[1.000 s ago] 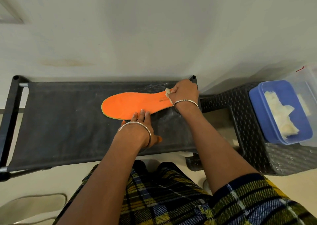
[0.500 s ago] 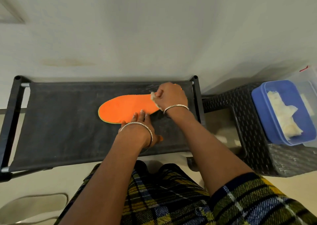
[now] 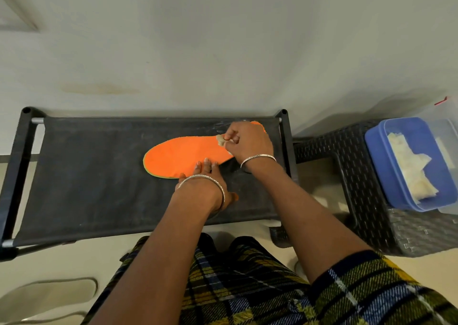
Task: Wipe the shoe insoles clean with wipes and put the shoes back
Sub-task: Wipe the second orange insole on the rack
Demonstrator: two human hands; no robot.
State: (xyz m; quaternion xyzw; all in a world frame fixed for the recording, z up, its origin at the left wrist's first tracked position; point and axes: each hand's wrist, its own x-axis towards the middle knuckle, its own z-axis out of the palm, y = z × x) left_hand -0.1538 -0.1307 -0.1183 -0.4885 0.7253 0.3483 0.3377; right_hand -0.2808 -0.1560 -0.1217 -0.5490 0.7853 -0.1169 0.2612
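Note:
An orange insole lies flat on the black fabric shelf of a low rack, toe end to the left. My left hand presses its fingertips on the insole's near edge and holds nothing. My right hand covers the heel end and pinches a small crumpled whitish wipe against the insole. No shoe is in view.
A dark wicker stool stands right of the rack. On it sits a blue plastic box with several whitish wipes, next to a clear lid. A wall runs close behind the rack. A pale sandal lies on the floor at lower left.
My right hand slid the wipe left along the insole from the heel, then drew slightly back right. The left hand has stayed pressed on the near edge.

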